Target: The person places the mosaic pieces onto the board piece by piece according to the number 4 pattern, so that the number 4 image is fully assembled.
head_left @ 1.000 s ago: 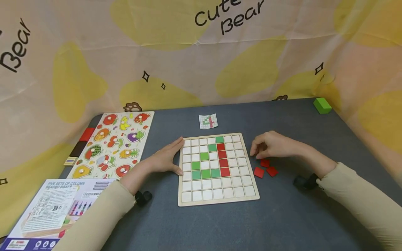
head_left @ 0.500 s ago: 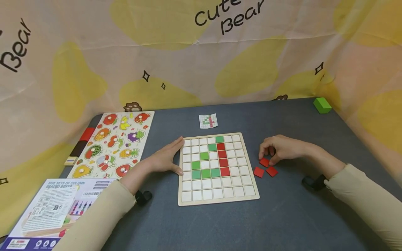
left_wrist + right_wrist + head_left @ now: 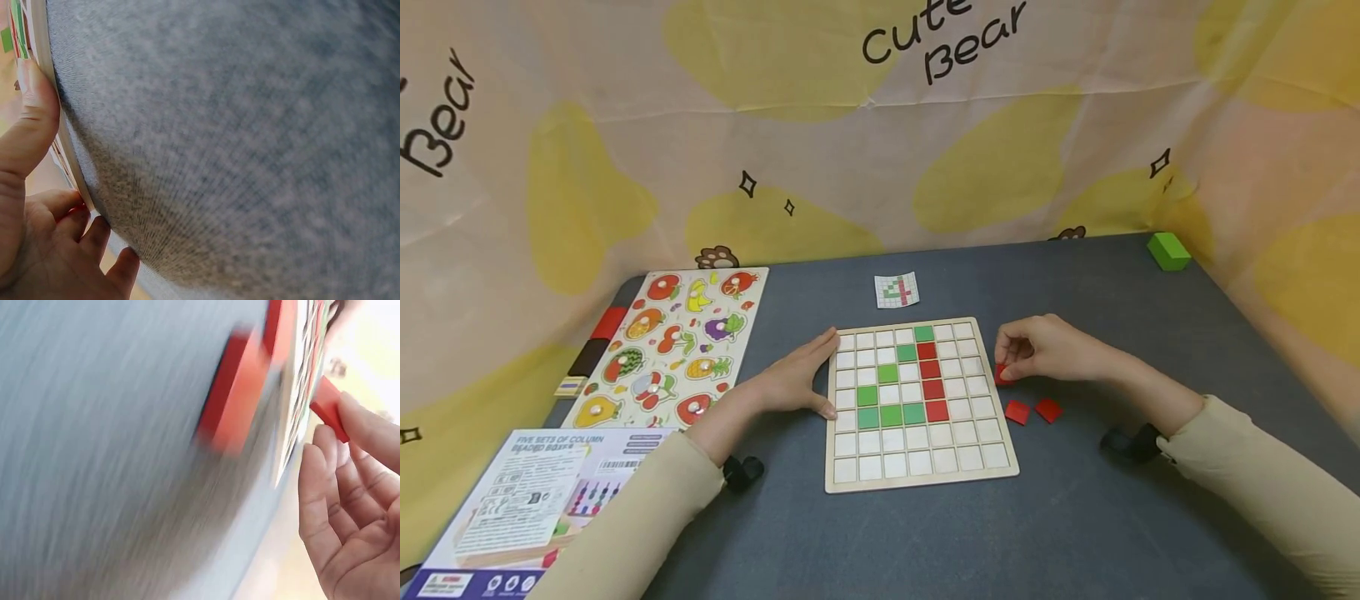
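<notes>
A wooden grid board lies mid-table, with white squares plus a column of red tiles and a stepped shape of green tiles. Along its left edge rests my left hand, thumb and fingers spread against the frame; the left wrist view shows the thumb on the rim. My right hand pinches a red square tile between thumb and fingers, just off the board's right side. Two more red tiles lie on the table below that hand, one near the board and another farther right.
Behind the board lies a small pattern card. To the left are a fruit puzzle board and a printed box, partly under the left sleeve. A green block sits at the far right corner.
My right hand first moved right to the three loose red tiles and took hold of the rear one. It has since come back left toward the board with it. The left hand stayed put.
</notes>
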{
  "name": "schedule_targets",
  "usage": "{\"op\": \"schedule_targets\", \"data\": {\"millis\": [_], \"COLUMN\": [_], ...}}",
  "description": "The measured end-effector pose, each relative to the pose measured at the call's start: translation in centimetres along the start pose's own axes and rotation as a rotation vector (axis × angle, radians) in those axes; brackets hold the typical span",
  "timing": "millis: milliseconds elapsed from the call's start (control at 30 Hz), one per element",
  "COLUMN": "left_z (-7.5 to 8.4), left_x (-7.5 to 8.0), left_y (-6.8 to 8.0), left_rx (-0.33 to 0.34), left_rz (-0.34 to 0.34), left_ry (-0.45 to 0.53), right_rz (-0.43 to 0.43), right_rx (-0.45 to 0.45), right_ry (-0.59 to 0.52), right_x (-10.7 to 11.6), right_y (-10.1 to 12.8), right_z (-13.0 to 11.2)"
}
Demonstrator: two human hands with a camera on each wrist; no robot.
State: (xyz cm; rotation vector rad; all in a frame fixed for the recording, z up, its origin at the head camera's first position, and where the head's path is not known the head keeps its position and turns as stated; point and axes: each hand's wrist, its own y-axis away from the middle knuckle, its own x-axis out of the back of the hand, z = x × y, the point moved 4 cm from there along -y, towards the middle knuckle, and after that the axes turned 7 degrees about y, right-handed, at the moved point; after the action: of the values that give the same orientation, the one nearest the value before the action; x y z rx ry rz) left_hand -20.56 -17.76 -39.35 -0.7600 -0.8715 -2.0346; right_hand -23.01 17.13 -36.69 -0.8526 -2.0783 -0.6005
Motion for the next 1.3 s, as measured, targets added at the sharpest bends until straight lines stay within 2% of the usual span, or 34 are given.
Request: {"op": "schedule_targets", "data": {"millis": [133,333,467,800,933,1100,1300], "left_z": [0.0,-0.1,-0.1,0.0,-0.1,0.0,0.0], "left_x": [-0.1,-0.1,-0.2,0.0,0.0,0.0,0.0], "left_y": [-0.1,-0.1,-0.2,-0.1,0.0,0.2,0.2], "left_rx": [-0.003,-0.018,-0.015,-0.01,-0.006,-0.011,0.001], "left_rz": [0.001,0.001,0.0,0.0,0.003,0.003,0.001], "left_ry": [-0.007,-0.014,-0.017,-0.011,-0.005,-0.009,-0.007], "right_rz": [-0.031,-0.07,-0.05,0.019,0.062,0.067,-0.01], "right_rx": [0.024,0.073,0.103,0.11,0.16,0.171,0.092], "right_ry": [-0.067,-0.103,-0.097,-0.026,0.049,0.128,0.036], "right_x": [-1.8,-4.3,-5.3,-6.5,-6.4,-5.8,-3.2], "right_y": [-0.5,-0.9,-1.1,-0.9,-1.0,-1.0,-0.8], "right_z": [-2.3,-4.9,-6.0,-7.5,-7.7,-7.0,-3.6]}}
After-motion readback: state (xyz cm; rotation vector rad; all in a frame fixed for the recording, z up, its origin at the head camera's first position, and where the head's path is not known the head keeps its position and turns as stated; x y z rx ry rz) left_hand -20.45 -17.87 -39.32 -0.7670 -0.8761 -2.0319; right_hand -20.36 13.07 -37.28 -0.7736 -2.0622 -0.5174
